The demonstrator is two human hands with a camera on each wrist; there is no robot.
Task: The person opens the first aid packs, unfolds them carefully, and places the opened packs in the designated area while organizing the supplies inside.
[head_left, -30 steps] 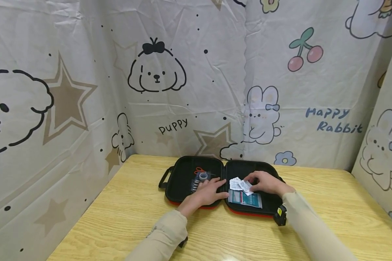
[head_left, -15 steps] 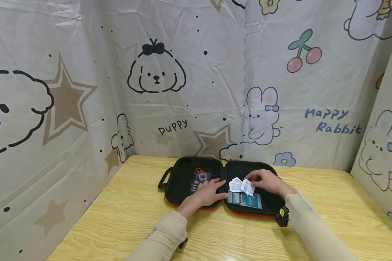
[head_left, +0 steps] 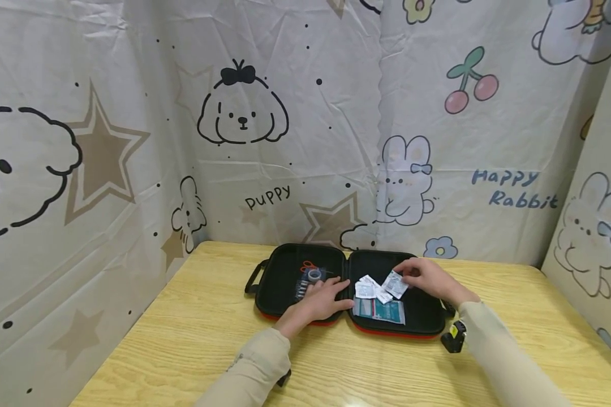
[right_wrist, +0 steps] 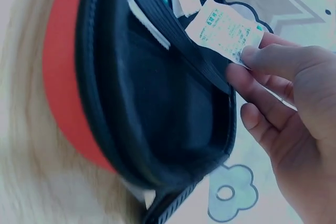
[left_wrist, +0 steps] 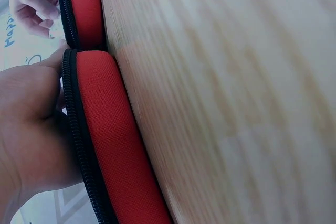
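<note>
A black case with red sides lies unfolded on the table. My right hand pinches a small white printed sachet by its edge, above the right half. More white sachets lie beside it, over a teal-and-white packet. My left hand rests on the left half near the hinge, fingers extended; its palm is by the zipped rim in the left wrist view. Beyond those fingers lie a white tape roll, orange-handled scissors and a clear pack of small items, partly hidden.
A black elastic strap crosses the right half's interior. On the case's left side is a carrying handle. The wood-grain table meets a printed cloth backdrop behind the case.
My right hand has drawn one sachet away from the others, moving right and slightly up, so the sachets beneath show more. The left hand stays in place.
</note>
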